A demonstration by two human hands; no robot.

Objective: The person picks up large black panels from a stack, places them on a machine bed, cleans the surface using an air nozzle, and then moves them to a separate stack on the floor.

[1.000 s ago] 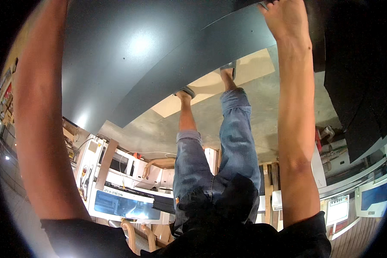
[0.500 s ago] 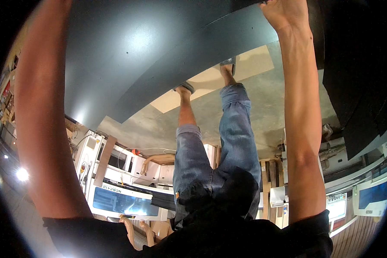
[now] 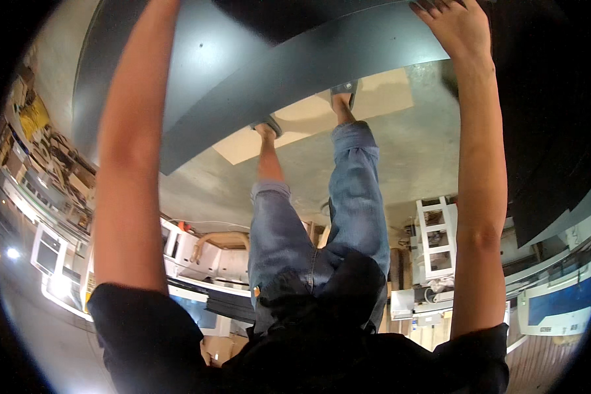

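Note:
A large dark grey panel (image 3: pixel 295 72) spans the top of the view. My right hand (image 3: pixel 454 29) grips its edge at the upper right, fingers wrapped over the rim. My left arm (image 3: pixel 134 164) reaches up along the left side to the same panel, but the hand itself lies beyond the top edge of the picture. Between my arms I see my own legs in blue jeans (image 3: pixel 354 197) and my sandalled feet (image 3: pixel 343 88) standing on a sheet of cardboard (image 3: pixel 381 92).
The cardboard lies on a concrete floor (image 3: pixel 414 157). More dark panels (image 3: pixel 545 164) lean at the right. A white frame (image 3: pixel 437 236), a blue and white machine (image 3: pixel 558 308) and cluttered shelves (image 3: pixel 39 164) ring the workshop.
The view has tilted a little and the panel's edge has shifted slightly. My feet have moved a small step on the cardboard. Both arms stay stretched to the panel.

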